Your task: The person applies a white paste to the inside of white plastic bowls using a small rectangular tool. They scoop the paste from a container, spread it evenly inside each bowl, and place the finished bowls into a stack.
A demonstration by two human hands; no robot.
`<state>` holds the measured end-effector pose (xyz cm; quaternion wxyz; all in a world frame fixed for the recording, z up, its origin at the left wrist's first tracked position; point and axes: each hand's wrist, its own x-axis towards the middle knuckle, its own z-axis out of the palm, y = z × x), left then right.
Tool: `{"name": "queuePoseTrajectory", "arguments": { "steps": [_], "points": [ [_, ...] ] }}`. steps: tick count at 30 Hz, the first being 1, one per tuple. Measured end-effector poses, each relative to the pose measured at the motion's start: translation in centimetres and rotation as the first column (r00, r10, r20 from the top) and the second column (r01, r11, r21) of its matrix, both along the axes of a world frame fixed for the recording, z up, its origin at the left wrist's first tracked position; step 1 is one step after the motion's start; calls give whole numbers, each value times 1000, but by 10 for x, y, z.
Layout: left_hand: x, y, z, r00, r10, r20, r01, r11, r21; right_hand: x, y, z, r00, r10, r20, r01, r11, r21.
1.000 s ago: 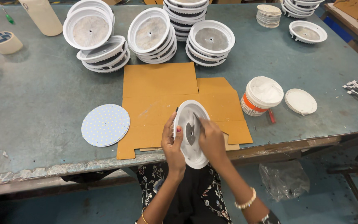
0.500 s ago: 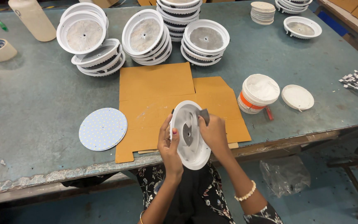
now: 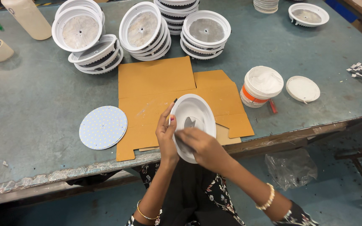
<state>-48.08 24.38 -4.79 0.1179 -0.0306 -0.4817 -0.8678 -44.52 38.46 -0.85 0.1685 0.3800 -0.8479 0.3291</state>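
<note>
Clasped at its left rim by the left hand, the white round housing stands tilted up on edge over the flattened cardboard sheet, its hollow side turned toward the person. A thin dark stick, perhaps a brush handle, pokes up from between the left fingers; what it is cannot be told for sure. The right hand is pressed flat into the lower part of the housing's bowl, fingers spread against the inner face and not closed around anything that shows.

Taking the cardboard sheet as the landmark: the housing sits over its near edge, close to the table's front lip. Just left of the sheet, touching its edge, lies a round pale-blue board dotted with small lamps. Just right of it stands an open white tub of white paste, with the tub's lid lying a little farther right. Beyond the sheet's far edge are stacks of the same white housings.

By my reading, the step in hand is working the inside of the bowl, spreading or wiping something across its floor. What follows calls for a steady left clasp so the housing does not roll, and an even pass of the right fingers across the whole floor of the bowl.
</note>
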Motion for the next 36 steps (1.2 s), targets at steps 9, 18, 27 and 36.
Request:
{"name": "queuePoseTrajectory", "arguments": {
  "steps": [9, 18, 27, 36],
  "points": [
    [-10, -3, -1, 1000, -2, 20, 1, 999, 51, -15, 36, -21, 998, -45, 48, 47, 998, -45],
    [-15, -2, -7, 1000, 4, 9, -4, 996, 94, -35, 2, -24, 980, -197, 28, 199, 973, -121],
    [-30, -12, -11, 998, 57, 20, -58, 996, 70, -15, 14, -40, 960, -228, 162, 245, 965, -94],
    [-24, -12, -11, 998, 61, 5, -61, 994, 91, -61, 2, -34, 939, -268, 214, 297, 947, -118]
  ]
}}
